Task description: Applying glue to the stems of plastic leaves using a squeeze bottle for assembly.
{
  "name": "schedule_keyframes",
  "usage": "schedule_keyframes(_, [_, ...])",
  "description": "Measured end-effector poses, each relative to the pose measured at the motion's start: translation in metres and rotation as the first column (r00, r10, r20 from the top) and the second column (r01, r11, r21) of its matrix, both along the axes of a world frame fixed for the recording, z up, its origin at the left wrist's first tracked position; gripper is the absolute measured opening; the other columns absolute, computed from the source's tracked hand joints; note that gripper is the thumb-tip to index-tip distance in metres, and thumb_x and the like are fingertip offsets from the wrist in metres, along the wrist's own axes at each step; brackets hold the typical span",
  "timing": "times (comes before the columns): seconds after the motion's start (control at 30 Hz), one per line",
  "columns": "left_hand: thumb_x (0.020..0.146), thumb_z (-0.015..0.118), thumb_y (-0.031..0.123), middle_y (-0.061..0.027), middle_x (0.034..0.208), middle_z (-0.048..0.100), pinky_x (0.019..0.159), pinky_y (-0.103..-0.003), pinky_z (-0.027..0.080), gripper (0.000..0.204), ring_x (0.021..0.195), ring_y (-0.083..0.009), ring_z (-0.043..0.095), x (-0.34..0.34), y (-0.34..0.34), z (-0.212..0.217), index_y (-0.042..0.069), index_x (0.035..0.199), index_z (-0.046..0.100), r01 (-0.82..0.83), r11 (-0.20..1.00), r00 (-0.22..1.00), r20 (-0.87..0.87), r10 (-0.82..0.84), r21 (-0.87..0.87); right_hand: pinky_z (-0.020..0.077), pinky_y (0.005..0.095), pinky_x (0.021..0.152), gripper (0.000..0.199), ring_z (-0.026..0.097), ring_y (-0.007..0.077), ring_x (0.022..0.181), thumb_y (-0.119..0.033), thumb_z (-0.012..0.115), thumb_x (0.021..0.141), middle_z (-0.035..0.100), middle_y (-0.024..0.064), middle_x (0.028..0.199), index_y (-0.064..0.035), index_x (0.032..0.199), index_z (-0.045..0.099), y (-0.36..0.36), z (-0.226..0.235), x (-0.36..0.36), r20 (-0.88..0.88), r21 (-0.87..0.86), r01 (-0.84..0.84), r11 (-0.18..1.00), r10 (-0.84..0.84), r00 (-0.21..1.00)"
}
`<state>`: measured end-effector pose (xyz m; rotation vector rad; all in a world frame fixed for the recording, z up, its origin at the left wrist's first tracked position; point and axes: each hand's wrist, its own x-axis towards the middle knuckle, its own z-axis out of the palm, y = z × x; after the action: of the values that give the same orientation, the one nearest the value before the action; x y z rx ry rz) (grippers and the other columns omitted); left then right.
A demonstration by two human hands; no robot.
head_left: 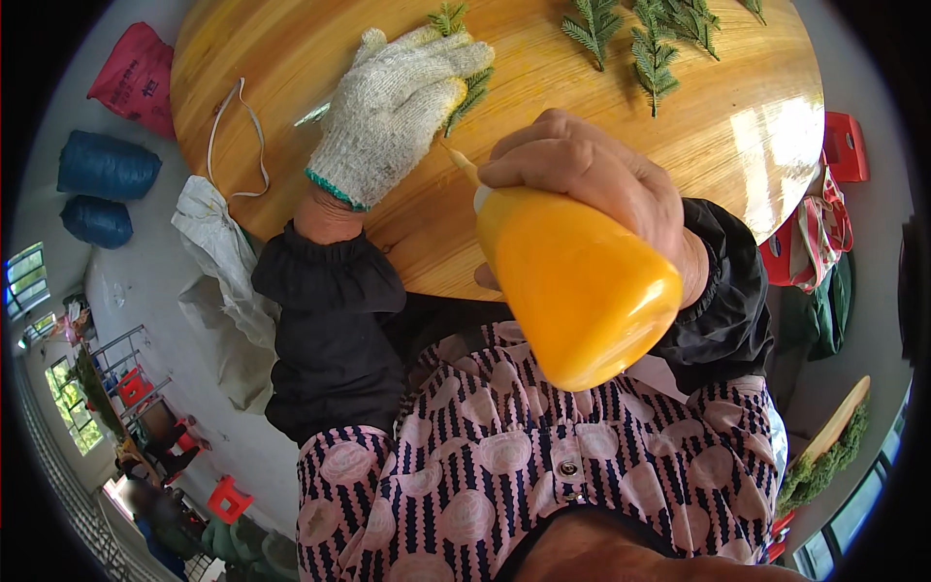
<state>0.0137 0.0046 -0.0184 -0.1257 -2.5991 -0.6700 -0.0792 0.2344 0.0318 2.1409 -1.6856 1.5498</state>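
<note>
My left hand (383, 116) wears a white knit glove with a green cuff and yellowed fingertips. Its fingers lie close together over a small green fern-like sprig (470, 100), whose ends stick out above and below them; the middle is hidden. My bare right hand (596, 179) is wrapped round a yellow squeeze bottle (582, 286), held tilted with its base toward me. The bottle's narrow nozzle (462, 163) points toward the gloved hand, just short of the sprig's lower tip. Both hands are over a round wooden table (543, 82).
Several more green sprigs (656, 66) lie at the table's far side. A thin white strap (256, 126) and a white woven sack (211, 228) are at its left edge. Blue bundles (109, 165) and a pink bag (136, 82) sit left; a red stool (846, 145) stands right.
</note>
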Motion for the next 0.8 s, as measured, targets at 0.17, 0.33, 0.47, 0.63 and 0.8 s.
schedule_keyframes(0.17, [0.101, 0.054, 0.018, -0.003, 0.133, 0.07, 0.119, -0.047, 0.031, 0.033, 0.132, -0.0257, 0.058, 0.006, 0.0, 0.002, 0.015, 0.129, 0.07, 0.027, 0.983, 0.999, -0.013, -0.03, -0.183, 0.0557, 0.035, 0.08, 0.058, 0.069, 0.0265, 0.091, -0.021, 0.093, 0.071, 0.07, 0.0129, 0.105, 0.0016, 0.116, 0.065, 0.011, 0.001, -0.013, 0.029, 0.03, 0.134, 0.99, -0.135, 0.99])
schedule_keyframes(0.33, [0.105, 0.05, 0.02, -0.0035, 0.135, 0.069, 0.12, -0.042, 0.032, 0.034, 0.133, -0.0247, 0.058, 0.001, 0.0, -0.004, 0.012, 0.132, 0.068, 0.039, 0.976, 0.999, -0.028, -0.046, -0.215, 0.0554, 0.0368, 0.087, 0.05, 0.068, 0.0277, 0.1, -0.02, 0.093, 0.069, 0.069, 0.0094, 0.114, -0.0049, 0.111, 0.07, 0.015, -0.001, -0.017, 0.061, 0.122, 0.184, 0.975, -0.192, 0.98])
schedule_keyframes(0.47, [0.104, 0.051, 0.018, -0.0042, 0.135, 0.068, 0.118, -0.041, 0.035, 0.033, 0.133, -0.0245, 0.058, -0.001, -0.002, 0.0, 0.012, 0.132, 0.067, 0.052, 0.967, 0.998, -0.021, -0.059, -0.248, 0.0556, 0.0379, 0.088, 0.047, 0.068, 0.0292, 0.102, -0.022, 0.092, 0.07, 0.069, 0.0104, 0.116, -0.0045, 0.108, 0.071, 0.01, -0.01, -0.019, 0.06, 0.129, 0.203, 0.971, -0.212, 0.976])
schedule_keyframes(0.63, [0.1, 0.055, 0.015, -0.0043, 0.126, 0.073, 0.109, -0.041, 0.042, 0.03, 0.121, -0.0249, 0.065, -0.009, 0.004, 0.008, 0.012, 0.125, 0.072, 0.022, 0.939, 0.996, -0.076, -0.051, -0.343, 0.0536, 0.039, 0.09, 0.041, 0.067, 0.0307, 0.103, -0.02, 0.089, 0.072, 0.069, 0.0111, 0.116, -0.004, 0.106, 0.071, 0.007, 0.005, -0.013, -0.02, 0.143, 0.225, 0.964, -0.225, 0.974])
schedule_keyframes(0.8, [0.095, 0.057, 0.014, -0.002, 0.111, 0.077, 0.093, -0.041, 0.049, 0.027, 0.103, -0.0251, 0.071, 0.018, -0.006, 0.003, 0.013, 0.113, 0.077, -0.028, 0.987, 0.999, -0.02, 0.025, -0.156, 0.0516, 0.0378, 0.092, 0.043, 0.066, 0.0285, 0.103, -0.01, 0.082, 0.072, 0.068, 0.0129, 0.115, 0.0001, 0.112, 0.068, 0.004, 0.005, 0.002, 0.283, 0.313, 0.114, 0.943, -0.208, 0.936])
